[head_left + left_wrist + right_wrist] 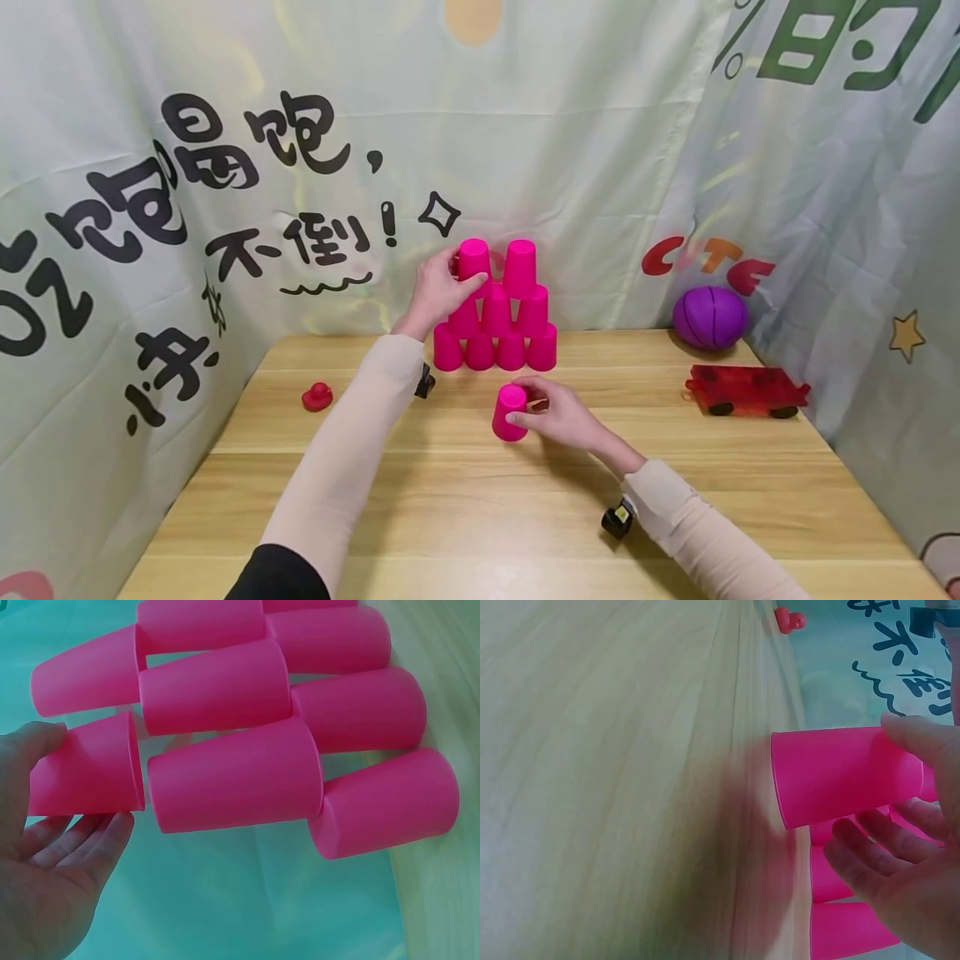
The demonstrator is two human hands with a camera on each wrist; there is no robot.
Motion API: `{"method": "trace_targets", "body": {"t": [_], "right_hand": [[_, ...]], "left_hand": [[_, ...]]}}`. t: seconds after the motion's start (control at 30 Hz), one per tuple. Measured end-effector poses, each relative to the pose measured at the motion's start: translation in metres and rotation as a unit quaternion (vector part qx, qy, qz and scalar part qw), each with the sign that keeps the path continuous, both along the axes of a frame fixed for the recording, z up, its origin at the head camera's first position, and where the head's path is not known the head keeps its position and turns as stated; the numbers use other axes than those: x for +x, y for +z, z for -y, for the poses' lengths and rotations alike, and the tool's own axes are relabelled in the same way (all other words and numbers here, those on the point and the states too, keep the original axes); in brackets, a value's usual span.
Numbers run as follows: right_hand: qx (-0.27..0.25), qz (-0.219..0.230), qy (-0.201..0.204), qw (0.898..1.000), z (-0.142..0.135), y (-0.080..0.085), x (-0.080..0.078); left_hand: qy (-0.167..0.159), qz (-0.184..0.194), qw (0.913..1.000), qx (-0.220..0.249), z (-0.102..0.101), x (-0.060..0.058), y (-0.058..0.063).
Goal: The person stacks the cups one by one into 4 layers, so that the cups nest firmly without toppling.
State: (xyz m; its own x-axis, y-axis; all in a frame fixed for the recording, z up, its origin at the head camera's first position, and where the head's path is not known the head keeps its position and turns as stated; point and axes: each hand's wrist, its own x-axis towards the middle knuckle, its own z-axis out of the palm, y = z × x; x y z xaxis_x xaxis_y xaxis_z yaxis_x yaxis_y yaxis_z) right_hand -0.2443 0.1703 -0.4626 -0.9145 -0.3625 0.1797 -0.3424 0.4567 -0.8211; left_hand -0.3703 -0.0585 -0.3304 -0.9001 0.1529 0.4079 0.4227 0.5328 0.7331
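A pyramid of upside-down pink cups stands at the back of the table, with several in the bottom row and three in the middle row. My left hand pinches a pink cup at the top left, thumb on one side and fingers on the other. Its rim shows a narrow gap to the middle-row cup below. Beside it, another top-row cup rests untouched. In front of the pyramid, my right hand grips a separate upside-down pink cup, close over the table.
On the wooden table, a small red rubber duck sits at the left. To the right are a purple ball and a translucent red toy car. A printed curtain hangs right behind the pyramid and along both sides.
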Motion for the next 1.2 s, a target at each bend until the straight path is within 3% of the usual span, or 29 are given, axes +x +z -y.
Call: {"method": "trace_targets", "body": {"t": [0.8,1.2], "right_hand": [[0.011,0.013,0.001,1.000,0.001,-0.002,0.001],[0.005,0.000,-0.014,1.000,-0.002,0.013,-0.003]], "left_hand": [[0.010,0.018,0.9995,-0.024,-0.005,-0.010,-0.005],[-0.003,0.048,0.9987,0.017,0.008,-0.009,-0.011]]}}
